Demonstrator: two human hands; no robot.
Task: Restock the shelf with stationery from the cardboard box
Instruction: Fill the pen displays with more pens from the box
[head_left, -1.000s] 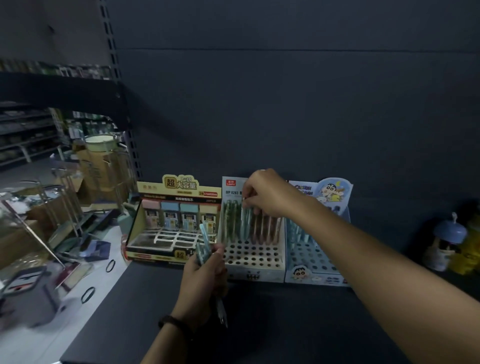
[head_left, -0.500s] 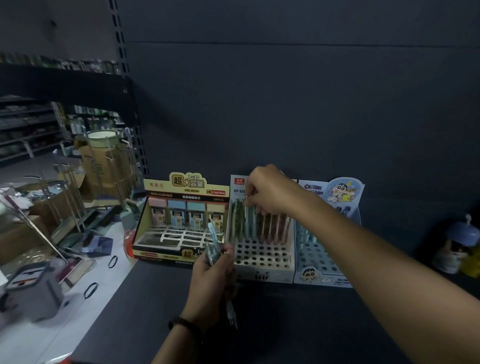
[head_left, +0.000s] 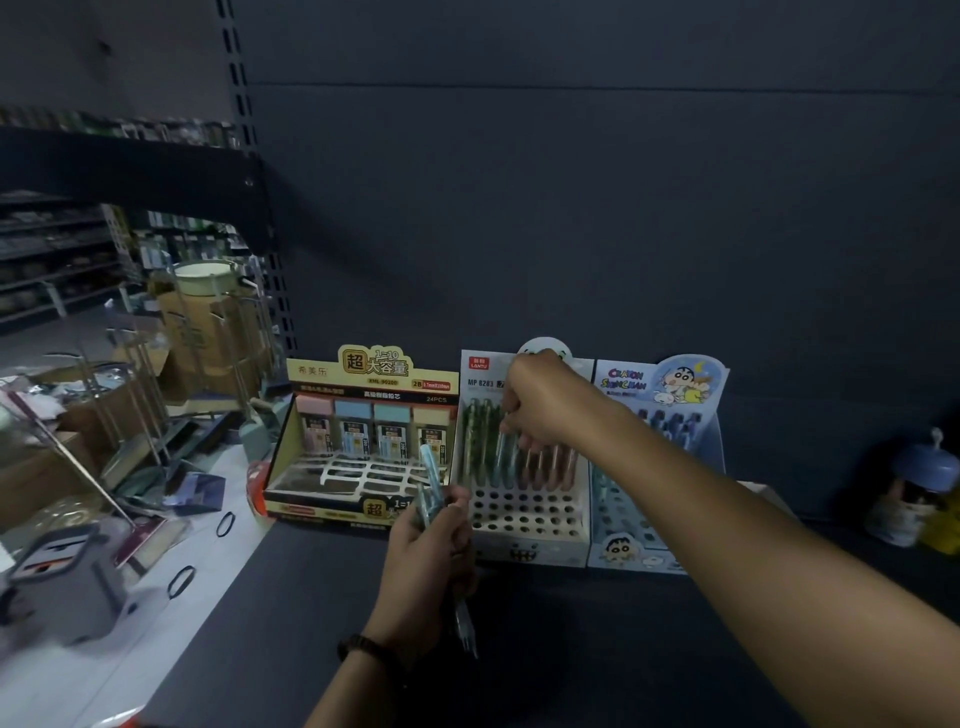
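A bundle of pens (head_left: 431, 486), pale blue, stands upright in the left hand (head_left: 428, 561), whose fingers are wrapped round it, just in front of a white pen rack (head_left: 524, 525) on the dark shelf (head_left: 571, 654). The right hand (head_left: 545, 400) reaches over the rack's back rows, its fingers pinching the top of one standing pen (head_left: 503, 452). A yellow lead-refill box (head_left: 363, 457) sits just left of the rack, and a cartoon-printed pen box (head_left: 660, 384) sits just right.

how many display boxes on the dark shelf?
3, in a row against the back panel: yellow lead-refill box at left, white holed pen box in the middle behind the right hand, blue cartoon box at right. More may sit beyond the frame.
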